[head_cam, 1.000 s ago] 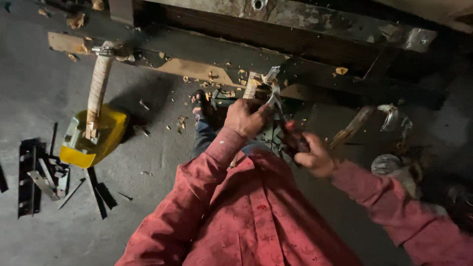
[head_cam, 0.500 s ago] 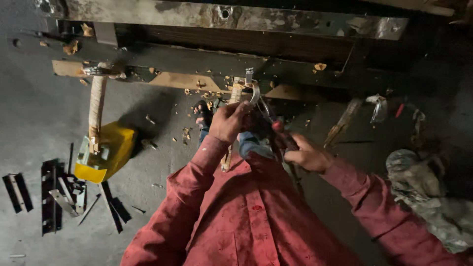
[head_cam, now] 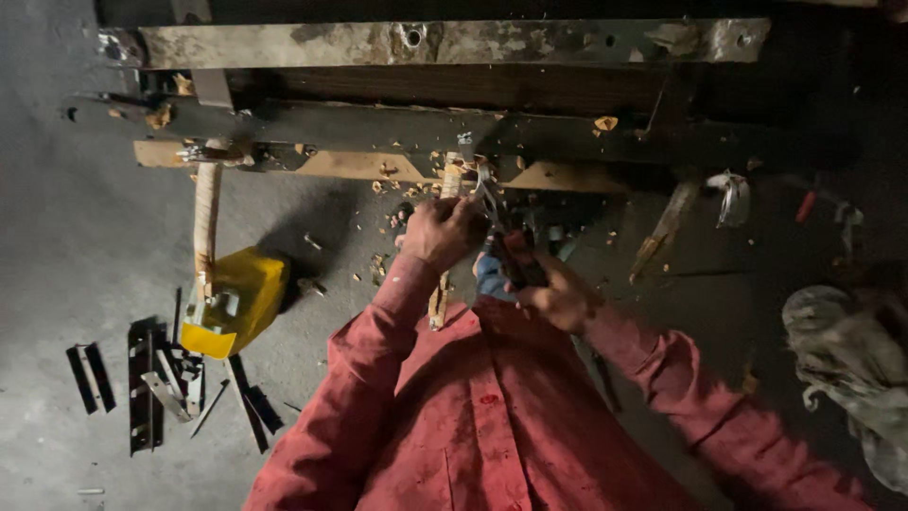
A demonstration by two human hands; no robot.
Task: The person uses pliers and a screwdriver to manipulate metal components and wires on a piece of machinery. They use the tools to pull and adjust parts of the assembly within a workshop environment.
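Grey concrete floor [head_cam: 85, 227] lies below. Left hand [head_cam: 443, 232] is clamped on a wooden stick [head_cam: 441, 284]; right hand [head_cam: 558, 295] squeezes red-handled pliers [head_cam: 506, 237], probably biting the stick top. Next, a steady pull.

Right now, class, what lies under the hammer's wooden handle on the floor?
A yellow container sits under the handle's lower end, with dark metal strips beside it. The floor beneath the container is hidden.

Your left hand [head_cam: 443, 232] is covering the wooden stick [head_cam: 440, 301]'s middle; the rag [head_cam: 851, 369] is running off the right edge.
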